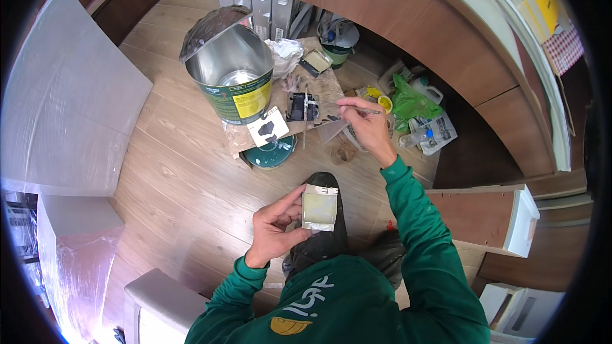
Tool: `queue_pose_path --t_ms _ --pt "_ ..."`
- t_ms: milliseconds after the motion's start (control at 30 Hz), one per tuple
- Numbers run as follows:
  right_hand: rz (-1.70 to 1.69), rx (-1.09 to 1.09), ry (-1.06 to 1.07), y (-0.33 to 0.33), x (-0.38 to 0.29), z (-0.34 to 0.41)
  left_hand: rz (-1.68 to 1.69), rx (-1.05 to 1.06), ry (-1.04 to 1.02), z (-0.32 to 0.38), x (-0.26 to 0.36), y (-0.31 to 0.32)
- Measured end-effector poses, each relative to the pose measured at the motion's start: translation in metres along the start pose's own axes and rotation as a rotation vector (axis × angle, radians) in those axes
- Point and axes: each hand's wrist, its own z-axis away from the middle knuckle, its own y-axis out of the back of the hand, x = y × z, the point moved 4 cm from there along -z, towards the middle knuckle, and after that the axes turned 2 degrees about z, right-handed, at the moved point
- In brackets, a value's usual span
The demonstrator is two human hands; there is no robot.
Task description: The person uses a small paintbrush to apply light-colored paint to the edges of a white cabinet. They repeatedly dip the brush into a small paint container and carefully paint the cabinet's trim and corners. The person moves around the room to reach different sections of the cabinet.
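Observation:
My left hand (277, 227) holds a small folded cardboard box (319, 209) over my knee; a pale yellow-green material fills it. In my right hand (366, 122) is a thin-handled tool (330, 105), probably a brush, pointing left. Its tip is over a small tray of black paint (299, 106), but I cannot tell whether it touches. A narrow stick (306, 124) lies across that tray. The tray rests on a stained board (325, 81). Beside it, a cream card (273, 125) bears a black paint patch and some writing.
A large open metal can (248, 93) stands left of the tray. A second tray (316, 61) and a white cloth (285, 55) lie behind. A green lidded bucket (268, 153) is under the board's near edge. At right are a green plastic bag (411, 102) and a bottle (415, 138).

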Motion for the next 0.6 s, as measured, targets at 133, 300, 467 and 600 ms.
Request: queue_pose_path --t_ms 133,300,467,600 --pt "0.135 -0.027 0.029 -0.014 0.004 -0.014 -0.017 0.035 0.008 -0.001 0.001 0.008" --pt "0.206 -0.04 0.076 -0.027 0.003 -0.023 -0.022 0.054 -0.002 -0.002 0.001 0.015" --pt "0.231 -0.044 0.041 -0.032 0.005 -0.027 -0.061 0.042 -0.023 -0.004 0.001 0.02" --pt "0.19 -0.045 0.093 -0.035 0.005 -0.028 -0.036 0.027 -0.028 -0.005 0.001 0.02"
